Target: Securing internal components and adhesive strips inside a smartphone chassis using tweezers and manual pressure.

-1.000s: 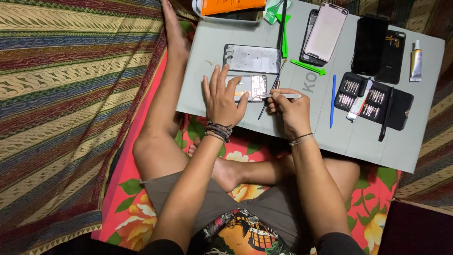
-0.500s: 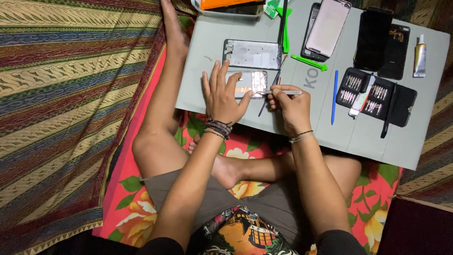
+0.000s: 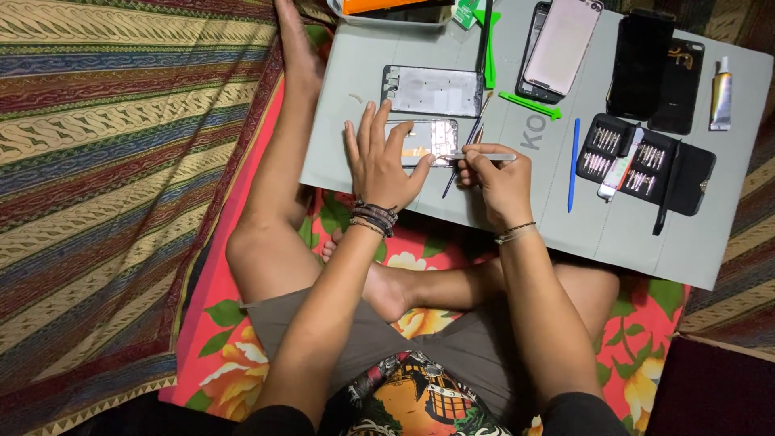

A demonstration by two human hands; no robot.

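Phone (image 3: 428, 139) lies near my edge of the surface (image 3: 517, 211); my left hand (image 3: 381, 161) presses flat on it, right hand (image 3: 499, 179) pinches a tool (image 3: 483, 157) beside it.

A home floor used as a phone-repair spot: a grey work mat (image 3: 387, 56) lies over striped woven bedding (image 3: 105, 161) and a floral cloth (image 3: 242, 323), with a screwdriver-bit case (image 3: 646, 165) and spare phone shells (image 3: 565, 48) on that mat.
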